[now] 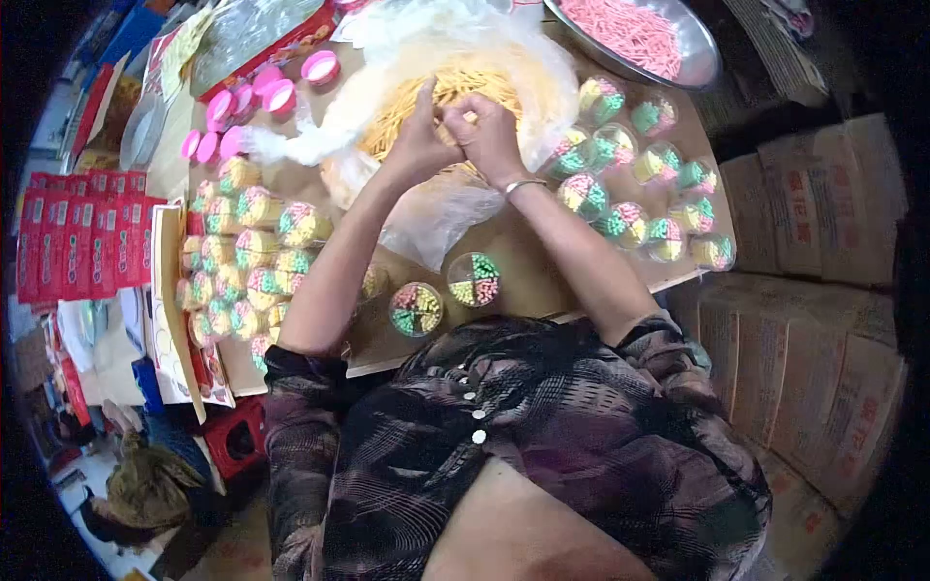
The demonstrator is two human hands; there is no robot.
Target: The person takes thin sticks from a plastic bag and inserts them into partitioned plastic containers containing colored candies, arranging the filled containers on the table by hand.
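Note:
My left hand (422,137) and my right hand (485,137) meet over a pile of thin yellow sticks (392,114) in an open clear plastic bag (431,218). One finger of the left hand points up; its other fingers curl towards the right hand. The right fingers are bent in a pinch. What lies between the fingers is too small to make out. Nearer my body stand two round clear cups: one cup (417,310) holds pink, yellow and green sticks in sections, the other cup (474,279) shows green and yellow ones and a see-through quarter.
Filled cups (257,242) stand crowded at the left, with more filled cups (625,223) at the right. Pink lids (279,97) lie at the back left. A metal bowl (712,68) holds pink sticks. Cardboard boxes (804,218) are stacked at the right; red packets (77,247) lie far left.

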